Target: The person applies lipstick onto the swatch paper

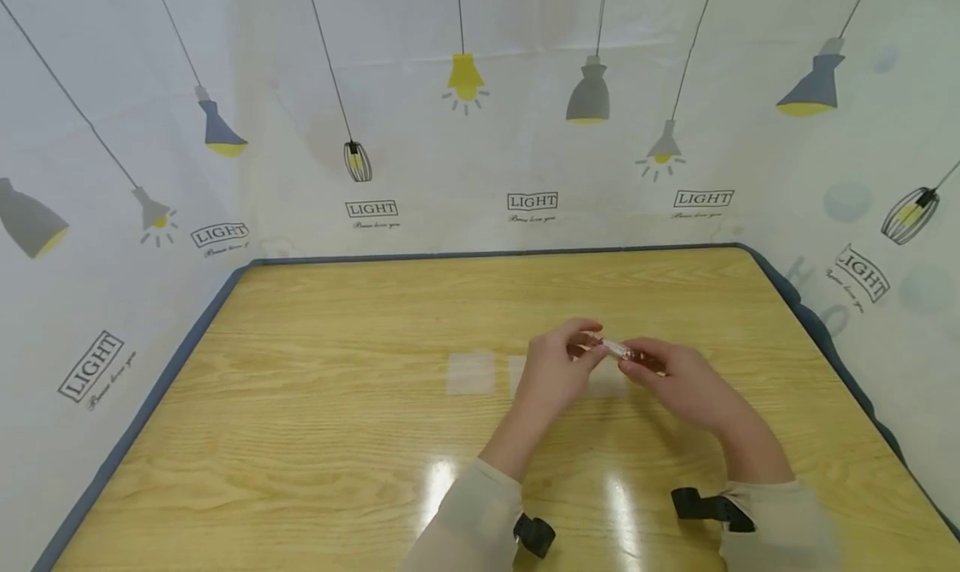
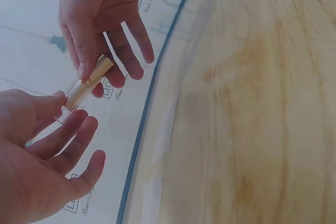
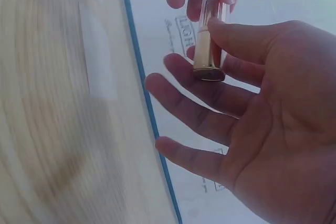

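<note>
A lipstick tube (image 1: pixel 617 349) with a gold base and a clear cap is held between both hands above the table. My left hand (image 1: pixel 553 370) pinches the clear cap end between thumb and fingertips. On the gold base end, my right hand (image 1: pixel 688 386) has its thumb and index finger closed. The right wrist view shows the gold base of the lipstick (image 3: pixel 202 51) under the right thumb, with that hand's other fingers spread apart. In the left wrist view the clear cap (image 2: pixel 63 115) sits at the left fingertips. The cap is still over the tube.
Thin whitish squares lie flat on the wooden table (image 1: pixel 300 439): one square (image 1: pixel 471 374) to the left, others partly hidden behind the hands. A blue edge strip (image 1: pixel 495 253) borders the tabletop. Lamp-patterned cloth walls (image 1: pixel 420 122) enclose the back and sides.
</note>
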The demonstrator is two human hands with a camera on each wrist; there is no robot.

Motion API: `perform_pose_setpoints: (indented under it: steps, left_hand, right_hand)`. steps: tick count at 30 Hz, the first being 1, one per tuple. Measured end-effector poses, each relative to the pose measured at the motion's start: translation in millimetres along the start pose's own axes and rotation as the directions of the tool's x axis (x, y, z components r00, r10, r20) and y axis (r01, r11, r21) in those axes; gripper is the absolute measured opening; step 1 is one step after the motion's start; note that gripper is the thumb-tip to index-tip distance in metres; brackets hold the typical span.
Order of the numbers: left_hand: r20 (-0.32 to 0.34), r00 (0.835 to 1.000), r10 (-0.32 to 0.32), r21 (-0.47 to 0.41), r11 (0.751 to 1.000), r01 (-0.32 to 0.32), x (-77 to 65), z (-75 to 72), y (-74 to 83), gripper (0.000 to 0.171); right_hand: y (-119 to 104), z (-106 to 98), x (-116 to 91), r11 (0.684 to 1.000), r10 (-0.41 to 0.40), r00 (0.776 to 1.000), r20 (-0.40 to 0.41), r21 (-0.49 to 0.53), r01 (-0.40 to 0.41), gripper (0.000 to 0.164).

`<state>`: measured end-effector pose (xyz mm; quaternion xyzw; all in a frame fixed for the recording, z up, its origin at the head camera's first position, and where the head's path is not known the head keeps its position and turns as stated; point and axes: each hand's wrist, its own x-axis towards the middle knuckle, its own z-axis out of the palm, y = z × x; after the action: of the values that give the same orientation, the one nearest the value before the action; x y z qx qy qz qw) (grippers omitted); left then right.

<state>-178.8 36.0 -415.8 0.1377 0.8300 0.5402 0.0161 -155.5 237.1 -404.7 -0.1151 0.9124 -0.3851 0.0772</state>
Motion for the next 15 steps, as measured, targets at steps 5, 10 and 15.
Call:
perform_pose_setpoints:
  steps: [5,10,15]
  left_hand:
    - [0.001,1.0,0.011,-0.031,0.999,-0.011,-12.7,-17.3,-6.1,0.031]
    - [0.009,1.0,0.016,-0.046,0.999,-0.016,-24.4,-39.7,-15.5,0.029]
    - [0.041,0.999,0.008,-0.058,0.998,-0.005,-32.5,-58.9,-22.4,0.031]
  right_hand:
    - [-13,12,-3,0.999,-0.03,0.999,-0.041,0.039,0.031,0.043]
    - [-25,22,0,0.996,-0.074,0.996,-0.053,0.034,0.076,0.035]
    - [-38,30,0,0.995,-0.092,0.995,-0.039,0.035,0.094,0.031]
